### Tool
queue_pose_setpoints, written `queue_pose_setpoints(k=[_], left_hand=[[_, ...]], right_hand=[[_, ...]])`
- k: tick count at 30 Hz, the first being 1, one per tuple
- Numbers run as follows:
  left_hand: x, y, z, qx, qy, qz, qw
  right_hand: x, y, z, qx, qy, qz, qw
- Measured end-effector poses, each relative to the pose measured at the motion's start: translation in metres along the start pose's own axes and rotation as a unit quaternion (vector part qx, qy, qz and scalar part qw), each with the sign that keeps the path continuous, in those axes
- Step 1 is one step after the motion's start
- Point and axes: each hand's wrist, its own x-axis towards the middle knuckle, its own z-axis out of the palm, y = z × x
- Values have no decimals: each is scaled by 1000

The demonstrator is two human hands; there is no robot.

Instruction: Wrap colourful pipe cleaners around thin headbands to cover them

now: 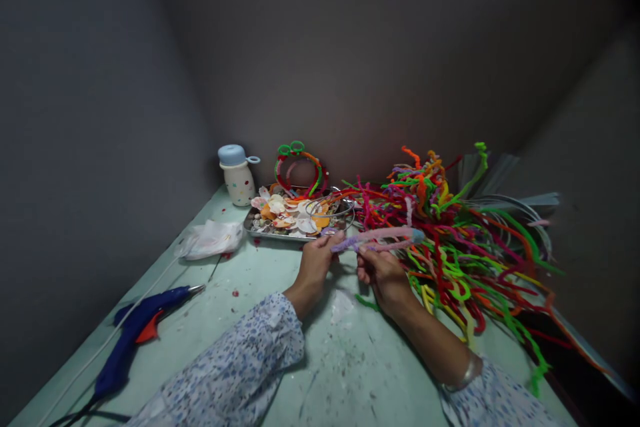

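Observation:
Between my hands is a thin band wrapped in fuzzy pink, purple and light-blue pipe cleaner (387, 233), bent into a narrow loop with its blue part to the right. My left hand (319, 267) closes its fingers on the purple end at the left. On the lower strand, the fingers of my right hand (383, 273) are pinched around the band near where purple meets pink. Behind it stands a metal tray (280, 235) with paper flowers (295, 213) and small beads. A tangled heap of coloured pipe cleaners (445, 233) lies close to my right hand.
A blue glue gun (135, 333) with an orange trigger lies at the left, its cord running forward. A plastic packet (213, 240) and a white bottle with a blue lid (237, 177) stand behind it. Decorated headbands (300, 173) rest on the tray. Grey walls enclose the table.

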Motion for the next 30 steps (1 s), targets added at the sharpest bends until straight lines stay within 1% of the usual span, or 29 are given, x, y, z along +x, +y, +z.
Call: queue_pose_setpoints(k=[2,3,5,8,10,14,20,27,30], left_hand=[[-1,-1,2,21,-12,14,1000],[-2,-2,2,39,-15,32,999],[-4,-3,4,93,-15,93,991],[-7,-3,4,172,-4,198,965],[-9,-1,4,193,-6,233,953],[-11,1,3,211,3,252,945],[-10,-1,2,250,17,274,929],[-8,-2,1,255,0,286,924],[-8,-3,1,262,3,283,923]], right_hand=[[0,-1,-1,18,8,2,1000],[0,-1,-1,22,10,3,1000],[0,-1,-1,25,7,0,1000],[0,0,-1,13,-1,-12,1000],[0,0,0,6,0,-14,1000],[-1,-1,1,4,-1,-15,1000],[-2,1,-1,0,-12,-39,999],[-2,3,-3,-17,-12,-47,999],[-3,3,-4,-30,-12,-52,998]])
